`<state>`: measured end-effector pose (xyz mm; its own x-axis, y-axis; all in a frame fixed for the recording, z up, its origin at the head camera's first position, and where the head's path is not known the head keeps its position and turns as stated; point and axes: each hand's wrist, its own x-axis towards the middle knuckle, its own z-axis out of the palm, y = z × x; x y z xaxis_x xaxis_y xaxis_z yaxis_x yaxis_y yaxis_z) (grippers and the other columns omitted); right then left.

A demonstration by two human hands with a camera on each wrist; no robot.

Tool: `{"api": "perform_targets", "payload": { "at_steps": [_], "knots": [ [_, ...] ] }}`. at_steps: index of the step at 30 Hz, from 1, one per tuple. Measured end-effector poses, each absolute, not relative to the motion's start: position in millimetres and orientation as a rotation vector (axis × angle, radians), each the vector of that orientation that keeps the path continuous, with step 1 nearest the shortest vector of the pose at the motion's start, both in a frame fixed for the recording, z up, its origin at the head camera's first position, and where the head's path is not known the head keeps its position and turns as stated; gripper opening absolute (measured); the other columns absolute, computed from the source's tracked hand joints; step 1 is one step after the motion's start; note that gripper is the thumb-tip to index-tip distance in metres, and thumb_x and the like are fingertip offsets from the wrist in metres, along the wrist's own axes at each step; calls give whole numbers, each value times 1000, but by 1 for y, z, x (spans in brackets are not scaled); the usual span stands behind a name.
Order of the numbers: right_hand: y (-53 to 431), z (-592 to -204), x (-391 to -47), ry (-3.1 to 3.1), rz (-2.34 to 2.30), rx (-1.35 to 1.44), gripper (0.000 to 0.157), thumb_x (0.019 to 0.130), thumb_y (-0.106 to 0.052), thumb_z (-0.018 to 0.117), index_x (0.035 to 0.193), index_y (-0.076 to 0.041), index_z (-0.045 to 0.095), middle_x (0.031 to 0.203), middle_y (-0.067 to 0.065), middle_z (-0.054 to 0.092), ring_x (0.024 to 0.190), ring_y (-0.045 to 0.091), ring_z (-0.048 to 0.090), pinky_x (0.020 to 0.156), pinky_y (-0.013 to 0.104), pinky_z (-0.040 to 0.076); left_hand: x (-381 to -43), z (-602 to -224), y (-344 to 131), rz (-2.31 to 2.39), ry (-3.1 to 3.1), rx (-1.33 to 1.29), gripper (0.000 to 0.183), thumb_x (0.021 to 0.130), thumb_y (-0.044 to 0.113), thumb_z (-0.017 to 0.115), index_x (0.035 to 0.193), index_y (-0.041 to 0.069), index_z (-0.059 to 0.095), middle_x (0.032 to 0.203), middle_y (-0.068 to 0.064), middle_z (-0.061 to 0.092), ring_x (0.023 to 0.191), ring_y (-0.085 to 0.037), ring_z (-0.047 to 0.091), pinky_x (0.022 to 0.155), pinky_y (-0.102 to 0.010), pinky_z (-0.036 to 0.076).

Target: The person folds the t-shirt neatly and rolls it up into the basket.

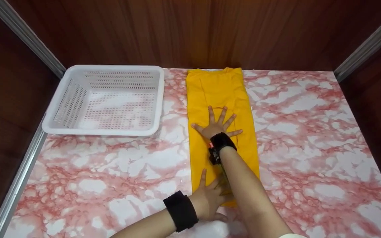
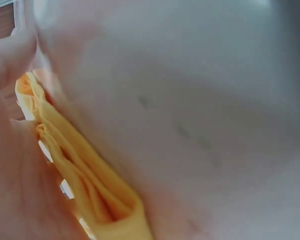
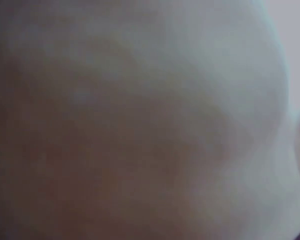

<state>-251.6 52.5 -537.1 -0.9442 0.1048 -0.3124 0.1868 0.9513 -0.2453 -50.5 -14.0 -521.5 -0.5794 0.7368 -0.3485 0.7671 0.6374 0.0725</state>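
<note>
A yellow garment [image 1: 217, 91], folded into a long strip with seam lines on top, lies flat from the back edge of the table toward me. My right hand [image 1: 217, 128] rests palm down on its middle with the fingers spread wide. At the near end my left hand [image 1: 206, 201] touches the cloth with straight, spread fingers, partly hidden under the right forearm. In the left wrist view, stacked folds of the garment [image 2: 85, 160] show beside the left hand [image 2: 20, 175]. A blurred close surface fills most of the right wrist view.
A white plastic basket [image 1: 103, 133] with slotted walls and nothing in it stands at the back left of the table. The red-and-white marbled tabletop [image 1: 309, 148] is bounded by dark wood panels [image 1: 144, 33] at the back and sides. Each wrist wears a black band [image 1: 181, 211].
</note>
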Motion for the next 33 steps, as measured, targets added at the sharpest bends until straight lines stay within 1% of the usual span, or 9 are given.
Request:
{"api": "perform_targets", "payload": {
  "at_steps": [6,10,16,20,25,27,29,31,33],
  "knots": [
    [52,-528,-250,2811,-431,251,98,53,-92,23,132,-51,-18,138,7,-40,116,46,-39,62,75,-20,-53,-518,-21,-125,2478,1221,76,74,75,26,137,45,-2,150,7,-5,137,-21,-9,95,-69,-4],
    [50,-522,-246,2825,-454,253,98,57,-90,27,135,-48,-14,140,8,-37,119,46,-36,66,76,-19,-53,-516,-23,-105,2501,1237,74,76,74,29,139,44,4,150,6,-1,137,-21,-6,95,-69,-1],
    [54,-514,-242,2804,-514,197,99,60,-87,29,137,-43,-15,141,10,-35,120,46,-35,70,77,-16,-53,-514,-24,-43,2525,1247,72,77,71,34,139,44,10,150,7,2,137,-21,-2,96,-68,1],
    [63,-507,-241,2745,-717,138,98,64,-85,31,137,-41,-17,142,9,-33,122,42,-35,72,75,-21,-55,-516,-25,60,2561,1254,72,77,68,42,138,45,12,150,8,3,137,-23,-3,96,-68,1],
    [88,-506,-236,2607,-1107,-43,88,72,-76,38,135,-46,-17,142,4,-34,125,38,-32,79,71,-24,-56,-519,-25,94,2573,1240,73,77,66,44,138,46,9,150,8,-4,137,-23,-7,95,-69,2],
    [101,-505,-226,2600,-1220,-165,84,77,-68,43,136,-47,-11,143,4,-32,127,39,-28,85,71,-18,-54,-519,-24,102,2574,1238,73,77,65,46,138,46,10,150,8,-5,137,-24,-7,95,-69,2],
    [114,-506,-213,2647,-1258,-329,81,81,-58,49,140,-42,-5,145,5,-27,129,38,-23,93,70,-7,-53,-517,-24,106,2582,1241,73,77,63,48,138,45,13,150,7,-4,137,-24,-4,95,-69,3],
    [126,-508,-195,2723,-1203,-481,81,83,-48,54,142,-35,0,147,8,-22,132,37,-19,98,66,3,-53,-515,-24,106,2600,1246,72,76,61,50,137,45,16,150,6,-1,137,-25,-1,96,-69,6],
    [137,-512,-172,2794,-1062,-572,85,83,-44,57,144,-26,1,148,12,-18,133,35,-15,100,62,11,-52,-513,-25,109,2622,1249,72,77,58,52,138,44,17,150,4,3,137,-25,2,96,-68,10]
  ]
}}
